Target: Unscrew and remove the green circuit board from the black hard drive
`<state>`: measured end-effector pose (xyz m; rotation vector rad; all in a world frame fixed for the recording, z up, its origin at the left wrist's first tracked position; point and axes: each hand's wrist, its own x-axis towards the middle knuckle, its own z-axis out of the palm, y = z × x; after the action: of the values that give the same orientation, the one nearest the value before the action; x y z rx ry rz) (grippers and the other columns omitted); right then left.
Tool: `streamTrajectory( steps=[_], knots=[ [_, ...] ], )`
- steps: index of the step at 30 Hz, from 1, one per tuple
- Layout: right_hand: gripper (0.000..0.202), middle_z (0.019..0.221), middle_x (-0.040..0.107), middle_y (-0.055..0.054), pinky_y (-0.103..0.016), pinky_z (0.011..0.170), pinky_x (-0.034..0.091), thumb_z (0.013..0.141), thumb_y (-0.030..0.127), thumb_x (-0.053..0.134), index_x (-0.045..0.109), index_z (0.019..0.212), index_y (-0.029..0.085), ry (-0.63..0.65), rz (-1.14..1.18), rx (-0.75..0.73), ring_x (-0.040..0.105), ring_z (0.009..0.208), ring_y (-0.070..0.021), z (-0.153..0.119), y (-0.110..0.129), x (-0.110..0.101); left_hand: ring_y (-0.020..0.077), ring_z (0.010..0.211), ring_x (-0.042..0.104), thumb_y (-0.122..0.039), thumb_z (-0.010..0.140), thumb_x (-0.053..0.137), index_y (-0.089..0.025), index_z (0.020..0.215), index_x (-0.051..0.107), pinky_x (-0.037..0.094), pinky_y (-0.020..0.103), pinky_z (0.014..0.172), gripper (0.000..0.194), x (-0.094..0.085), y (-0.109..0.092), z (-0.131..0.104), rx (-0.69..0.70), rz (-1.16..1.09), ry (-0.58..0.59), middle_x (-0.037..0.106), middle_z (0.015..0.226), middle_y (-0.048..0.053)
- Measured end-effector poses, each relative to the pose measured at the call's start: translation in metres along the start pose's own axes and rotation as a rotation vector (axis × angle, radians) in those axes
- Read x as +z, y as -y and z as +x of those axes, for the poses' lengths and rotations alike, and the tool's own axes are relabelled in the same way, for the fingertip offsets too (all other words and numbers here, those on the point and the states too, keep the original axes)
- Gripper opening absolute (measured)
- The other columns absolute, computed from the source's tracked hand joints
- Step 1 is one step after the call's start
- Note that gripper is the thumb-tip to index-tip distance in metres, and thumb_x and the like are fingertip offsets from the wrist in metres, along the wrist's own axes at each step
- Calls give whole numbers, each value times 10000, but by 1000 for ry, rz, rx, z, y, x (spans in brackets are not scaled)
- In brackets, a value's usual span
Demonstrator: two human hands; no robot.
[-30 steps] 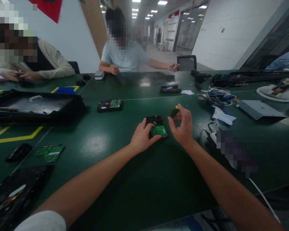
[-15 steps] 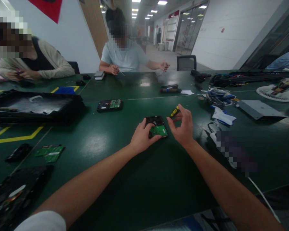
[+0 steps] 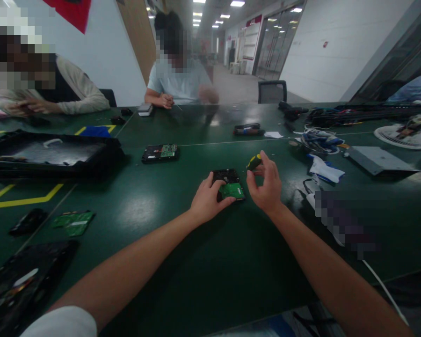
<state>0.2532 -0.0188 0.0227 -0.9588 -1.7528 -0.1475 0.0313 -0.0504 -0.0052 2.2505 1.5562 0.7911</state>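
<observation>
A hard drive [image 3: 227,176] with a green circuit board lies flat on the table in front of me. My left hand [image 3: 207,199] grips it from the left, thumb along its near edge and fingers over its top. Just right of the drive, my right hand [image 3: 265,183] is raised with a small yellow-and-black screwdriver [image 3: 254,162] between thumb and fingers. Its handle slants down to the left; the blade is too fine to make out, and a small gap separates it from the drive.
Another hard drive [image 3: 160,153] lies farther left. Loose green boards [image 3: 74,223] and a black housing [image 3: 24,281] are at near left, a large black tray [image 3: 49,152] beyond. Cables [image 3: 321,140], a metal box [image 3: 381,160] and a power strip [image 3: 324,220] lie right. Two people sit opposite.
My right thumb has shifted slightly right and the screwdriver handle has turned a little in my fingers. My left hand stays on the drive. One co-worker's hand has moved inward, blurred.
</observation>
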Motion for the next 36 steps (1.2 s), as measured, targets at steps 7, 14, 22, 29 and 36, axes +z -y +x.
streamTrajectory(
  steps=[7,14,22,29,36],
  knots=[
    [697,1336,571,-144,-412,703,677,966,287,635,325,1591,302,-30,-44,-13,665,917,-218,0,0,0,389,1543,350,-631,873,710,-255,1351,605,391,570,1190,617,1,1,0,2,-8,-1,336,1676,186],
    [688,1345,553,-137,-391,703,672,965,259,633,337,1584,309,-40,-20,-16,664,936,-215,1,1,-1,390,1550,334,-634,879,701,-247,1354,603,391,578,1183,621,0,0,-1,-1,-8,7,339,1672,196],
    [675,1353,539,-136,-397,716,672,979,245,597,325,1594,306,-22,4,-12,661,953,-217,1,2,0,387,1553,330,-643,879,695,-260,1357,599,393,580,1178,620,1,1,0,-3,-2,5,349,1670,188],
    [684,1336,538,-146,-372,683,666,970,251,617,335,1593,283,-37,5,-22,656,965,-221,1,3,-1,382,1550,339,-640,879,700,-243,1354,602,390,557,1189,626,0,1,0,8,3,1,354,1666,196],
    [665,1327,550,-137,-381,657,668,966,286,631,354,1569,316,-44,-23,9,656,930,-220,0,3,-1,382,1545,349,-641,879,698,-249,1353,606,399,558,1183,622,1,1,0,12,14,-8,361,1661,193]
  ],
)
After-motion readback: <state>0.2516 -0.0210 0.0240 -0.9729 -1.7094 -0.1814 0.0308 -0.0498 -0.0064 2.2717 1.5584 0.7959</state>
